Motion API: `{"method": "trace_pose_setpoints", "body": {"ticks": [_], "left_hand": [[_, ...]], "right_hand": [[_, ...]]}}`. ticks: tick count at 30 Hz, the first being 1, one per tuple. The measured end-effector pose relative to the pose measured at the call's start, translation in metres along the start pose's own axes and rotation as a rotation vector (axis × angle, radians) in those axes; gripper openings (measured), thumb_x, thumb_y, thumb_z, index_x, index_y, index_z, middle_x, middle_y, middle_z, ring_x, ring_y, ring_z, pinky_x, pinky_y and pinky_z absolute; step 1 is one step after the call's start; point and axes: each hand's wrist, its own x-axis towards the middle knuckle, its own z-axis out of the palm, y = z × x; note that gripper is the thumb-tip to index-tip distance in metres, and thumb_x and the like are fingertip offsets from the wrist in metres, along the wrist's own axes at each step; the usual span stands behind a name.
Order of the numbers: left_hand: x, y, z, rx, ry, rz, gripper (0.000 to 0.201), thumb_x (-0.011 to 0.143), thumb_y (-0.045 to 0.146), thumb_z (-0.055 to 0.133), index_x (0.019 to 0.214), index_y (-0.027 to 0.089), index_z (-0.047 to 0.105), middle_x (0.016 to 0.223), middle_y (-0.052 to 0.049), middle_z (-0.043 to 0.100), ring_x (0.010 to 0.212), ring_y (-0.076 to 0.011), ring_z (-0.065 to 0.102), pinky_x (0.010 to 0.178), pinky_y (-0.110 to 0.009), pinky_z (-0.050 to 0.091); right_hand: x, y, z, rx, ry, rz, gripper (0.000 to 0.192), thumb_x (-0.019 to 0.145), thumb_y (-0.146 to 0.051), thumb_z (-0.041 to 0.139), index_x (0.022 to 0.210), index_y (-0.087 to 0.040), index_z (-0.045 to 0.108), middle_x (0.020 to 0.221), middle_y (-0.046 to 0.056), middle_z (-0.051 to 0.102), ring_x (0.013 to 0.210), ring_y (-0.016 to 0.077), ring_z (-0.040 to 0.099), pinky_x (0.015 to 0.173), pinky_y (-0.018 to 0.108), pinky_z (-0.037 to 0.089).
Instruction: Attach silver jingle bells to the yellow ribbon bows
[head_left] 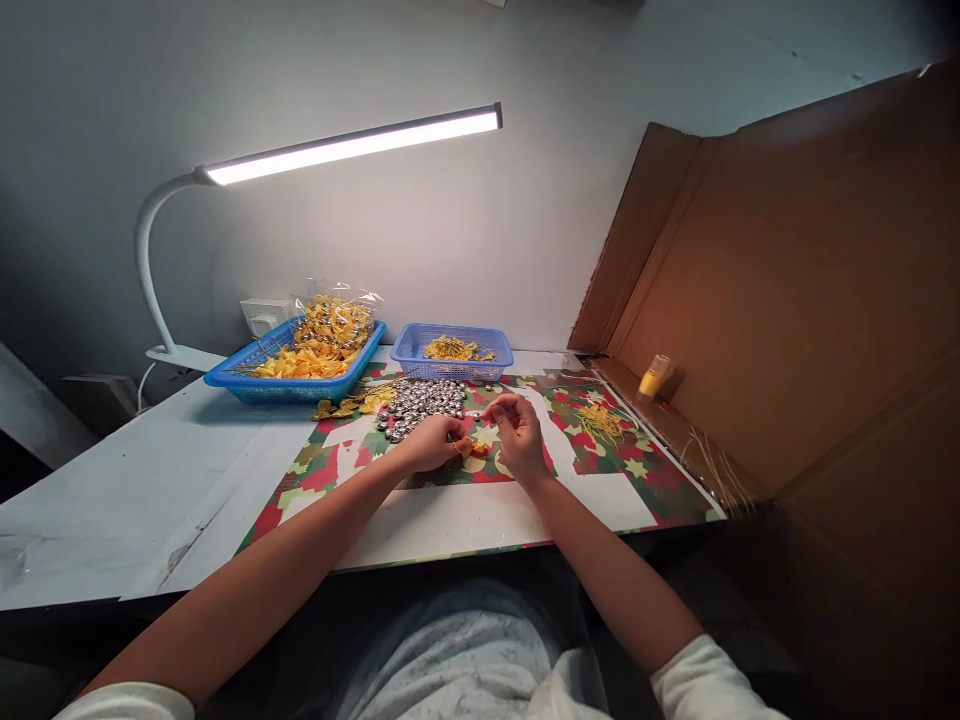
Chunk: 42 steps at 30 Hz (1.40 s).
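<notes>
Over the patterned sheet (300,480), my left hand (435,444) is closed in a pinch on a small yellow-orange ribbon-like piece (475,448). Its exact kind is too small to make out. Beside it on the right, my right hand (519,438) is raised with thumb and forefinger pinched together; whatever is between them is too small to name. Just beyond my left hand lies a heap of shiny silver bead-like balls (427,402). Several flat yellow pieces (360,402) lie along the heap's left side.
A blue basket (300,392) full of yellow pieces and a clear bag stands back left. Next to it is a smaller blue basket (450,366). Yellow strands (600,422) lie at right, near a yellow-filled bottle (655,376) and tall cardboard (795,280). A lamp (352,146) hangs above.
</notes>
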Motion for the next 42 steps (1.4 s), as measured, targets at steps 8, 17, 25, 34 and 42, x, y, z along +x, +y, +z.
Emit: {"method": "trace_pose_setpoints", "body": {"ticks": [8,17,25,34,42], "left_hand": [[0.001,-0.010,0.001,0.006,0.032,0.211,0.021,0.070,0.025,0.056,0.088,0.018,0.067,0.087,-0.006,0.066,0.080,-0.0204,0.057,0.074,-0.029,0.042],[0.003,0.002,-0.007,-0.429,-0.032,0.226,0.025,0.077,0.037,0.057,0.088,0.017,0.067,0.086,-0.004,0.064,0.079,-0.0175,0.055,0.069,-0.026,0.043],[0.006,-0.002,0.009,-0.805,-0.031,0.042,0.035,0.073,0.045,0.065,0.059,0.015,0.054,0.058,0.003,0.048,0.054,-0.0082,0.039,0.054,-0.022,0.031],[0.007,-0.005,0.011,-0.985,0.014,0.001,0.031,0.064,0.041,0.076,0.070,0.014,0.061,0.063,0.003,0.055,0.057,-0.0073,0.045,0.056,-0.020,0.034],[0.006,-0.002,0.013,-1.012,0.126,-0.047,0.035,0.056,0.037,0.081,0.077,0.015,0.064,0.073,-0.001,0.064,0.064,-0.0108,0.056,0.063,-0.023,0.042]], "right_hand": [[0.002,0.002,0.001,0.059,-0.012,0.055,0.014,0.083,-0.036,0.055,0.082,-0.021,0.054,0.080,0.002,0.068,0.077,0.0148,0.064,0.075,0.031,0.051],[0.001,0.004,0.000,0.016,-0.022,0.084,0.014,0.083,-0.035,0.055,0.082,-0.021,0.057,0.081,0.001,0.065,0.075,0.0148,0.063,0.071,0.029,0.051],[0.002,0.006,-0.001,-0.025,-0.031,0.033,0.012,0.084,-0.034,0.053,0.081,-0.022,0.054,0.076,0.000,0.062,0.072,0.0142,0.060,0.070,0.028,0.049],[0.000,0.005,-0.002,-0.167,-0.088,0.007,0.014,0.084,-0.033,0.050,0.079,-0.021,0.055,0.075,0.001,0.062,0.069,0.0142,0.057,0.065,0.027,0.047],[0.000,0.005,-0.004,-0.240,-0.067,0.003,0.016,0.084,-0.033,0.050,0.078,-0.021,0.058,0.075,0.001,0.062,0.071,0.0153,0.057,0.066,0.028,0.046]]}}
